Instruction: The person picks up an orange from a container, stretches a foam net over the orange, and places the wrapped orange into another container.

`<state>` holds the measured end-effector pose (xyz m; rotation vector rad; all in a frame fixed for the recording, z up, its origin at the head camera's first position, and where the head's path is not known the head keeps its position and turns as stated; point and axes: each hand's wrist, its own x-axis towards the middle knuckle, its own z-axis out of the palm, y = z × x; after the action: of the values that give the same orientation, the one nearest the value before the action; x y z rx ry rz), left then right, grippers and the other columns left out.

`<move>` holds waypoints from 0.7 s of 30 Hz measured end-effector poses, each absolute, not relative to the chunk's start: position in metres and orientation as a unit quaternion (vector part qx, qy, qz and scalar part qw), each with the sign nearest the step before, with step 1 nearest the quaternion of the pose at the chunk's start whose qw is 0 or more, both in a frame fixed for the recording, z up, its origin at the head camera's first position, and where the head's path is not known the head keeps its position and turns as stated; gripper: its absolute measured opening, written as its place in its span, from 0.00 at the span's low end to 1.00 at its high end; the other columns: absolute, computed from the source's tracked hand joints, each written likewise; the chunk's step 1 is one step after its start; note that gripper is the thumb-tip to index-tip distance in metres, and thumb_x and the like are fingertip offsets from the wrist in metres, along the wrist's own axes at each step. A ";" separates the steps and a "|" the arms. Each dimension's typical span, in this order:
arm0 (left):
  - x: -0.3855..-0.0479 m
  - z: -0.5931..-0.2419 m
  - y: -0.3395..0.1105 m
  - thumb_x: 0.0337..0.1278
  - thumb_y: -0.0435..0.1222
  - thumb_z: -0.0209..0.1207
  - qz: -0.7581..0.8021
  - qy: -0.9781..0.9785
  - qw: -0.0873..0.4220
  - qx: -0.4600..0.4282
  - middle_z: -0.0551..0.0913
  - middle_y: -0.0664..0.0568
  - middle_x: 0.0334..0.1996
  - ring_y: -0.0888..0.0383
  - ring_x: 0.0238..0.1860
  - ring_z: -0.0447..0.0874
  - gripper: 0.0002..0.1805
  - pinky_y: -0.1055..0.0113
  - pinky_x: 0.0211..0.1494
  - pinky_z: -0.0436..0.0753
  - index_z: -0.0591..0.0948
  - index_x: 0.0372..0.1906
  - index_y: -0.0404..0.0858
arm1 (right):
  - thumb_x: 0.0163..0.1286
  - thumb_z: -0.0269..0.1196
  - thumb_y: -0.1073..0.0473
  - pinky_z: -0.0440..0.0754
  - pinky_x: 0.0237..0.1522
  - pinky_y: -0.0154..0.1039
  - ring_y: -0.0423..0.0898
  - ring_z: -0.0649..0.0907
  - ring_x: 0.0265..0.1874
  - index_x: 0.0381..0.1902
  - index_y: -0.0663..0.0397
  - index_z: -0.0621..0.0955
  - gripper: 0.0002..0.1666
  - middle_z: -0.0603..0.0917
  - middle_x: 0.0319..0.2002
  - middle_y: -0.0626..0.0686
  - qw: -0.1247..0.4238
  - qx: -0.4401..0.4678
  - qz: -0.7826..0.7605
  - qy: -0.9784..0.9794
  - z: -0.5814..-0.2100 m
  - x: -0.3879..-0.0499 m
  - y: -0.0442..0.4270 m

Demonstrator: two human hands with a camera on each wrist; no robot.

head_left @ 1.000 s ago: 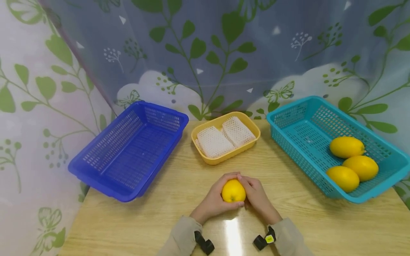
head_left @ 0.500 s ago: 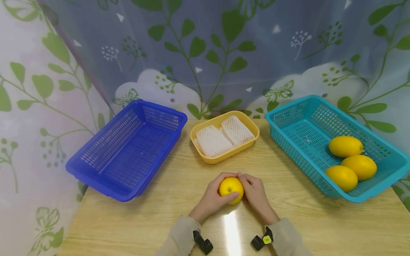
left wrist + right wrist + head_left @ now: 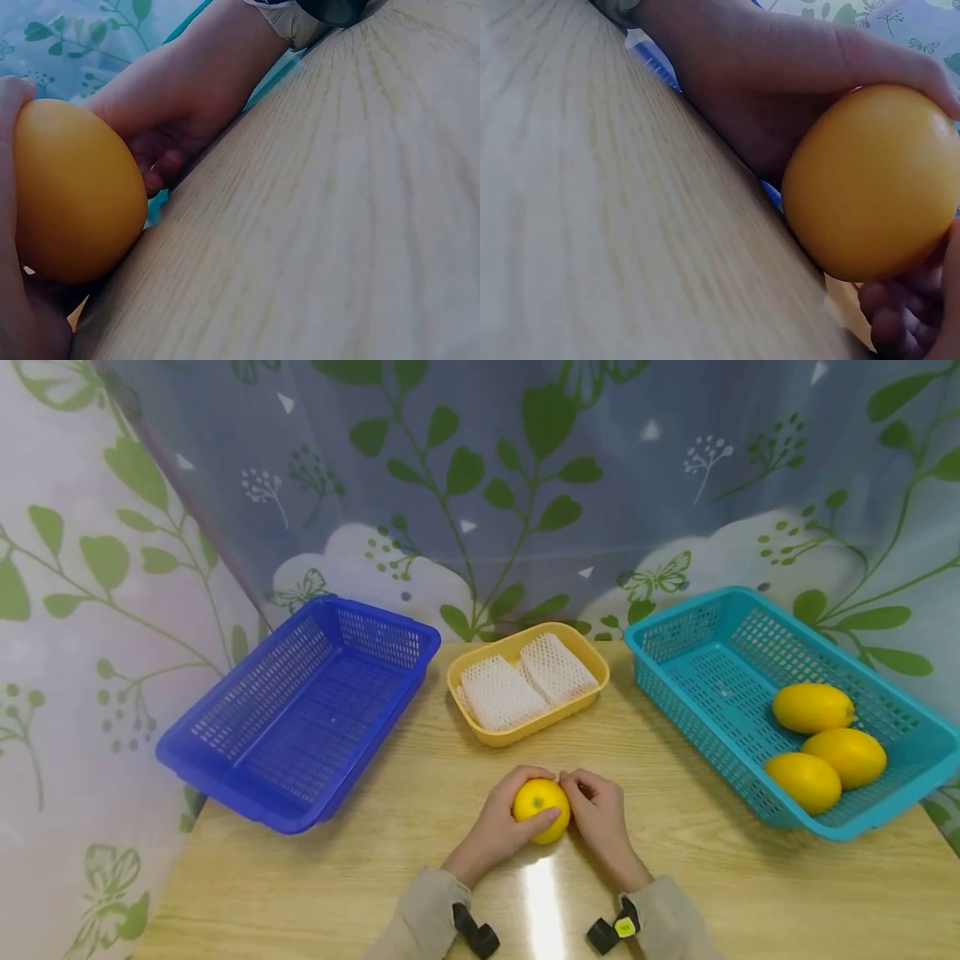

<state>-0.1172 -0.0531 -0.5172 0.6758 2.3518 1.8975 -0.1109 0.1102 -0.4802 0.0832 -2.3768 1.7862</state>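
Observation:
Near the table's front, my left hand (image 3: 501,822) grips a yellow lemon (image 3: 537,800), its thumb laid across the near side and its fingers round the far side. The lemon's end with a small greenish mark faces up at the head camera. My right hand (image 3: 600,820) holds the lemon at its far right edge, thumb and forefinger drawn together there and the other fingers curled. What lies between those fingertips is hidden. In the right wrist view the lemon (image 3: 870,184) has the left thumb over its top and curled right fingers (image 3: 900,322) against its lower side.
A blue basket (image 3: 352,777) stands on the left. Behind the hands is a yellow tray (image 3: 495,739) with white foam nets (image 3: 501,692). On the right, a teal basket (image 3: 697,727) holds several lemons (image 3: 813,707). A patterned curtain (image 3: 480,485) closes off the back.
The lemon has turned so its marked end faces more upward, and the left thumb has come across it. The right hand's fingers have curled and drawn back slightly to the right edge.

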 end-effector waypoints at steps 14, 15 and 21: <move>-0.117 -0.522 -0.053 0.42 0.40 0.77 0.612 0.751 0.028 0.247 0.77 0.57 0.53 0.58 0.53 0.77 0.39 0.61 0.57 0.77 0.70 0.61 0.42 | 0.71 0.61 0.62 0.66 0.14 0.31 0.37 0.69 0.12 0.25 0.57 0.85 0.14 0.83 0.20 0.49 0.143 0.084 0.505 -0.847 -0.470 -0.151 0.126; -0.117 -0.522 -0.053 0.40 0.40 0.78 0.612 0.750 0.030 0.249 0.77 0.57 0.53 0.58 0.53 0.77 0.41 0.61 0.57 0.77 0.68 0.61 0.43 | 0.71 0.61 0.61 0.67 0.14 0.32 0.38 0.69 0.12 0.25 0.56 0.85 0.14 0.82 0.19 0.48 0.150 0.087 0.486 -0.856 -0.466 -0.155 0.127; -0.115 -0.523 -0.053 0.36 0.41 0.79 0.611 0.754 0.024 0.239 0.78 0.58 0.51 0.59 0.51 0.78 0.42 0.61 0.56 0.78 0.66 0.57 0.48 | 0.70 0.60 0.57 0.71 0.18 0.37 0.41 0.73 0.14 0.28 0.54 0.85 0.13 0.83 0.22 0.49 0.204 0.121 0.404 -0.884 -0.445 -0.189 0.131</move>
<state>-0.1153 -0.0533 -0.5230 0.7384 2.3333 1.8914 -0.1895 0.1315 -0.4447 0.3381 -2.4640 1.1253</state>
